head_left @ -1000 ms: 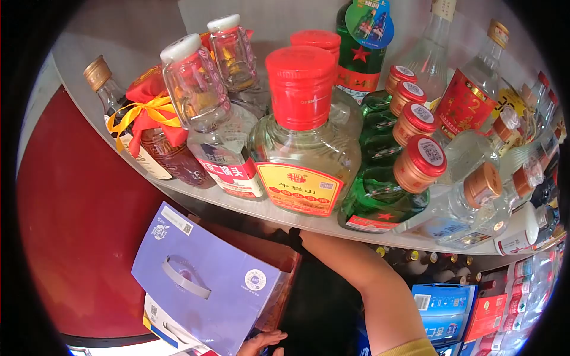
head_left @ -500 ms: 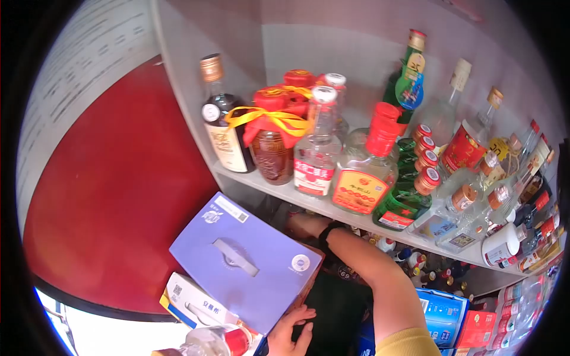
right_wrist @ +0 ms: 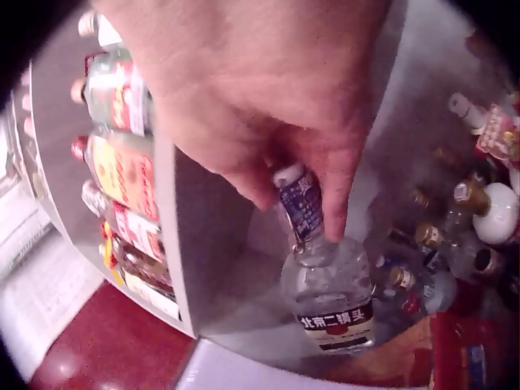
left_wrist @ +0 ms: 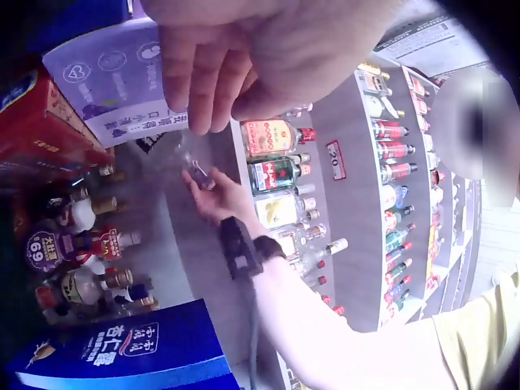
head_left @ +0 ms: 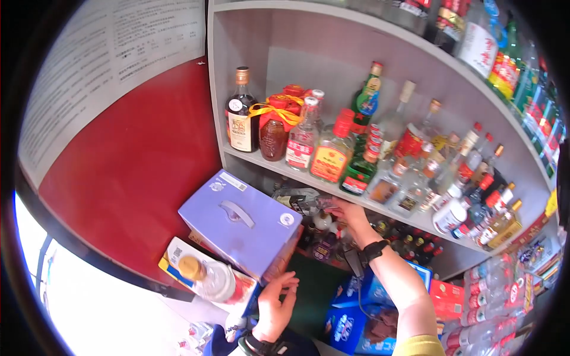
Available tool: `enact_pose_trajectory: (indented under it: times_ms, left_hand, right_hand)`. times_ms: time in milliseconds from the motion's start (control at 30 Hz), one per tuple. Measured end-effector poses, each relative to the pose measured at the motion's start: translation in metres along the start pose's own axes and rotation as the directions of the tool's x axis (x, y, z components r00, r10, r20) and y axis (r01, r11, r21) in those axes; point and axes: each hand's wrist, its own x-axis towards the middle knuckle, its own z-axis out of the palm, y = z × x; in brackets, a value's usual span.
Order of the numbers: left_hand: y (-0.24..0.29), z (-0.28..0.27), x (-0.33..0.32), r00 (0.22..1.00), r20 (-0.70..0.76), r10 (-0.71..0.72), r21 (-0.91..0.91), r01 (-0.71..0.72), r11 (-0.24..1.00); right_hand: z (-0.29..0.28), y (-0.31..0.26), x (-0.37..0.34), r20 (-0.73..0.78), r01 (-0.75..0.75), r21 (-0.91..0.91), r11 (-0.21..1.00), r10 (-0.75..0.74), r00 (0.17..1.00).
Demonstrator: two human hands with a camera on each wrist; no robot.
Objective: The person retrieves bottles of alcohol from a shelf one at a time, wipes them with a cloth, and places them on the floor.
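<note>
In the right wrist view my right hand (right_wrist: 268, 89) pinches the neck of a clear glass liquor bottle (right_wrist: 329, 280) with a black and white label. The head view has that bottle lying at a slant under the shelf, behind the purple carton (head_left: 237, 222). My left hand (head_left: 276, 305) is beside the carton's near right corner, fingers loosely bent and holding nothing. From the left wrist, the left fingers (left_wrist: 207, 85) overlap the carton's printed side.
A gold-capped clear bottle (head_left: 205, 279) stands by a white carton (head_left: 178, 255) in front. Above the right hand, a grey shelf (head_left: 279, 169) carries rows of liquor bottles. Several bottles fill the lower level; blue cartons (head_left: 344, 326) lie at right.
My view has drawn back, showing more shelving. The right hand, earlier mostly hidden beneath the shelf, now shows with the bottle's neck between its fingers. The left hand stays near the purple carton.
</note>
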Motion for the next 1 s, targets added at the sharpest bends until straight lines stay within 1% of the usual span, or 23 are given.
enact_pose_trajectory:
  times_ms: [33,67,133,167,267,300,333,367,400,433,467,533,567,600,667,700,733,800,833,867,900,933,1000]
  left_hand:
    - [0.002,-0.001,-0.006,1.0,0.004,0.005,0.01,-0.005,1.0]
    - [0.001,-0.002,-0.013,0.999,0.018,0.033,0.032,-0.033,0.999]
    - [0.0,-0.005,-0.027,0.998,0.028,0.062,0.032,-0.063,0.998]
    - [0.002,-0.007,-0.034,0.997,0.048,0.067,0.034,-0.069,0.997]
    - [0.01,-0.025,-0.065,0.992,0.113,0.059,0.058,-0.066,0.996]
    - [0.019,-0.031,-0.079,0.99,0.117,0.078,0.061,-0.085,0.994]
    - [0.029,-0.037,-0.091,0.988,0.12,0.093,0.066,-0.102,0.993]
    - [0.034,-0.042,-0.1,0.984,0.153,0.093,0.078,-0.106,0.991]
    - [0.041,-0.046,-0.108,0.985,0.153,0.081,0.08,-0.094,0.992]
    - [0.051,-0.05,-0.113,0.96,0.204,0.194,0.169,-0.23,0.958]
    - [0.059,-0.054,-0.12,0.918,0.264,0.297,0.249,-0.362,0.898]
    - [0.071,-0.05,-0.135,0.903,0.285,0.321,0.315,-0.404,0.859]
    - [0.073,-0.048,-0.144,0.914,0.321,0.249,0.355,-0.36,0.863]
    - [0.076,-0.044,-0.153,0.917,0.293,0.271,0.37,-0.371,0.852]
    - [0.076,-0.039,-0.174,0.929,0.245,0.277,0.382,-0.355,0.853]
    - [0.076,-0.039,-0.184,0.935,0.229,0.271,0.352,-0.339,0.873]
    - [0.077,-0.04,-0.195,0.955,0.222,0.195,0.349,-0.265,0.899]
    - [0.077,-0.045,-0.216,0.963,0.226,0.149,0.396,-0.231,0.889]
    - [0.071,-0.047,-0.227,0.969,0.196,0.15,0.403,-0.219,0.889]
    - [0.066,-0.049,-0.235,0.975,0.165,0.152,0.409,-0.207,0.889]
    - [0.064,-0.051,-0.241,0.984,0.122,0.13,0.377,-0.167,0.911]
    - [0.057,-0.052,-0.246,0.987,0.09,0.133,0.377,-0.157,0.913]
    - [0.04,-0.054,-0.253,0.996,0.007,0.084,0.273,-0.082,0.958]
  right_hand:
    - [-0.009,-0.008,-0.025,-0.056,0.02,-0.027,0.999,-0.021,0.998]
    - [-0.019,-0.012,-0.046,-0.073,0.021,-0.039,0.999,-0.024,0.997]
    - [-0.04,-0.018,-0.092,-0.158,-0.029,0.02,0.999,0.032,0.987]
    - [-0.048,-0.018,-0.114,-0.191,-0.011,0.04,0.999,0.018,0.981]
    - [-0.071,-0.023,-0.175,-0.253,-0.026,-0.01,1.0,0.023,0.967]
    - [-0.077,-0.026,-0.192,-0.258,-0.033,0.013,0.999,0.036,0.966]
    - [-0.087,-0.028,-0.207,-0.232,-0.043,-0.05,0.998,0.031,0.972]
    - [-0.082,-0.039,-0.228,-0.204,-0.045,-0.136,0.99,0.016,0.979]
    - [-0.079,-0.051,-0.25,-0.171,-0.043,-0.221,0.974,0.005,0.985]
    - [-0.074,-0.063,-0.268,-0.103,-0.021,-0.284,0.959,-0.009,0.995]
    - [-0.068,-0.074,-0.284,-0.031,0.007,-0.343,0.939,-0.018,0.999]
    - [-0.044,-0.099,-0.317,0.089,0.039,-0.458,0.888,0.003,0.996]
    - [-0.032,-0.106,-0.331,0.149,0.075,-0.501,0.862,0.0,0.989]
    - [-0.021,-0.109,-0.343,0.209,0.116,-0.539,0.834,-0.001,0.978]
    - [-0.001,-0.107,-0.365,0.386,0.292,-0.58,0.761,-0.06,0.921]
    - [0.017,-0.11,-0.382,0.415,0.27,-0.549,0.791,-0.022,0.909]
    - [0.028,-0.105,-0.395,0.441,0.29,-0.556,0.779,-0.02,0.897]
    - [0.044,-0.101,-0.415,0.525,0.419,-0.625,0.659,-0.042,0.85]
    - [0.05,-0.095,-0.421,0.545,0.452,-0.618,0.643,-0.064,0.836]
    - [0.057,-0.097,-0.429,0.532,0.43,-0.701,0.569,0.015,0.847]
    - [0.054,-0.095,-0.433,0.606,0.482,-0.628,0.611,-0.005,0.795]
    - [0.052,-0.093,-0.435,0.672,0.528,-0.549,0.648,-0.032,0.739]
    - [0.025,-0.095,-0.427,0.627,0.409,-0.475,0.779,-0.027,0.779]
